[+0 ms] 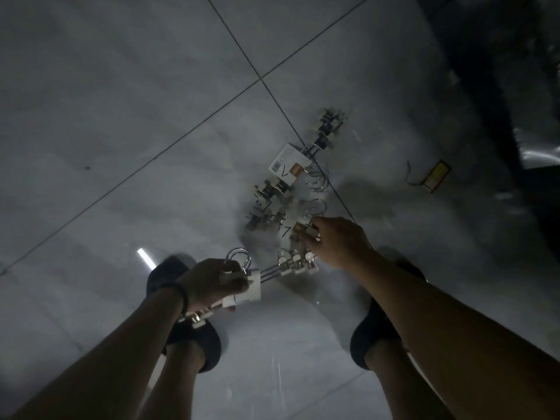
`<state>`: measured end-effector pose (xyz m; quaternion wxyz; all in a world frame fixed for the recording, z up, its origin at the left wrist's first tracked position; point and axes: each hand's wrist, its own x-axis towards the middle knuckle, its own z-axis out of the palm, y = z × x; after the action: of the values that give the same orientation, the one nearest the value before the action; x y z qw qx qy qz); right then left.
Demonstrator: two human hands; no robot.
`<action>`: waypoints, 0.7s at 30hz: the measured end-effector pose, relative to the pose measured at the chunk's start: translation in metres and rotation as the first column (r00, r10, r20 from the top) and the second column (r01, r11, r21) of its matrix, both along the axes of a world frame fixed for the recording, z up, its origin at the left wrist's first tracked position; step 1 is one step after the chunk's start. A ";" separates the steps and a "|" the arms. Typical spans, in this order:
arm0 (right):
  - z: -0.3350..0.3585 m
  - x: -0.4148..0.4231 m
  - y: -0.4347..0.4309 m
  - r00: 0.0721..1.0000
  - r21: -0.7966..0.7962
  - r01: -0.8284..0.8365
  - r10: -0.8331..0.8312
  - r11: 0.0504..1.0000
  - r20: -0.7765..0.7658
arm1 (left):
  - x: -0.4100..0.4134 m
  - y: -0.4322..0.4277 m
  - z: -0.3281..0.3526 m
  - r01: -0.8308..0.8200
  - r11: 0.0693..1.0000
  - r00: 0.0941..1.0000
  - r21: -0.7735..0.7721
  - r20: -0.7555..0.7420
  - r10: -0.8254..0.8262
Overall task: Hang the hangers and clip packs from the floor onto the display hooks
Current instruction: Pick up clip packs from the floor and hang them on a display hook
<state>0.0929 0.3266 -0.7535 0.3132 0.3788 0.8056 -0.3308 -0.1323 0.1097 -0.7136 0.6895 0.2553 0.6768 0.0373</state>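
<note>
Left hand curls fingers round first pack, right hand pinches second pack lying on floor under its fingertips; grip firmly and lift straight, freeing hooks from third pack beyond

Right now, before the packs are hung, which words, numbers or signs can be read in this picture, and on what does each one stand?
"V" or a tick, handwritten: upper floor card.
"7", handwritten, uncertain: lower floor card, beside the right hand.
Small print block on the upper floor card: too small to read.
Held card in the left hand: no text legible.
Orange tag on the floor: blurred, unreadable.
</note>
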 end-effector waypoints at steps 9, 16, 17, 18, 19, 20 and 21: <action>0.168 0.006 0.041 0.981 -0.012 0.191 -0.191 0.982 -0.037 | -0.018 0.018 0.154 -0.468 0.881 0.857 -0.072 0.205 0.472; 0.389 -0.036 0.084 0.970 0.173 0.233 -0.217 0.957 -0.107 | -0.034 0.071 0.347 -0.824 0.545 0.490 -0.152 0.291 0.822; 0.430 -0.047 0.087 0.966 0.205 0.253 -0.233 0.945 -0.116 | -0.040 0.086 0.385 -0.841 0.525 0.472 -0.134 0.296 0.831; 0.470 -0.056 0.090 0.965 0.239 0.257 -0.235 0.936 -0.118 | -0.049 0.097 0.420 -0.864 0.493 0.444 -0.105 0.304 0.843; 0.512 -0.064 0.090 0.964 0.271 0.259 -0.230 0.927 -0.133 | -0.056 0.106 0.452 -0.882 0.462 0.414 -0.095 0.314 0.855; 0.551 -0.072 0.091 0.962 0.307 0.260 -0.220 0.915 -0.161 | -0.066 0.116 0.482 -0.898 0.430 0.377 -0.091 0.344 0.860; 0.590 -0.077 0.090 0.956 0.335 0.280 -0.228 0.900 -0.187 | -0.074 0.125 0.516 -0.911 0.401 0.338 -0.099 0.377 0.862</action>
<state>0.0159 0.4167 -0.1631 0.1347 0.5068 0.8160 -0.2431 -0.2068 0.2349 -0.1972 0.6528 -0.1222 0.5584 0.4971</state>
